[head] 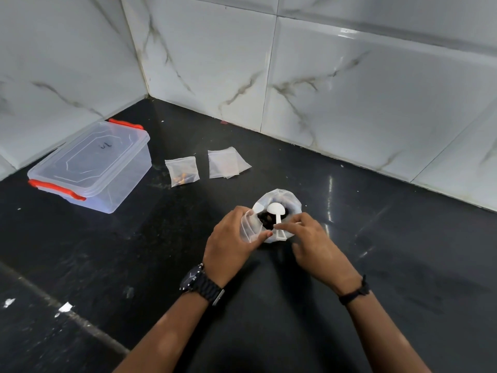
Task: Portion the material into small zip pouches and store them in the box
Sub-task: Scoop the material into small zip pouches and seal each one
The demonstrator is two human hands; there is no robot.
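Observation:
A rolled-down clear bag of dark material stands on the black counter. A white plastic scoop lies across its mouth. My left hand holds a small clear zip pouch beside the bag's left rim. My right hand pinches the scoop's handle at the bag's near rim. Farther back lie a filled pouch with brownish bits and a stack of unfilled pouches. A clear storage box with red latches sits at the left, lid on.
The black stone counter meets white marble-look tiled walls in a corner behind the box. A few white specks lie near the front left. I wear a black watch on the left wrist and a dark band on the right.

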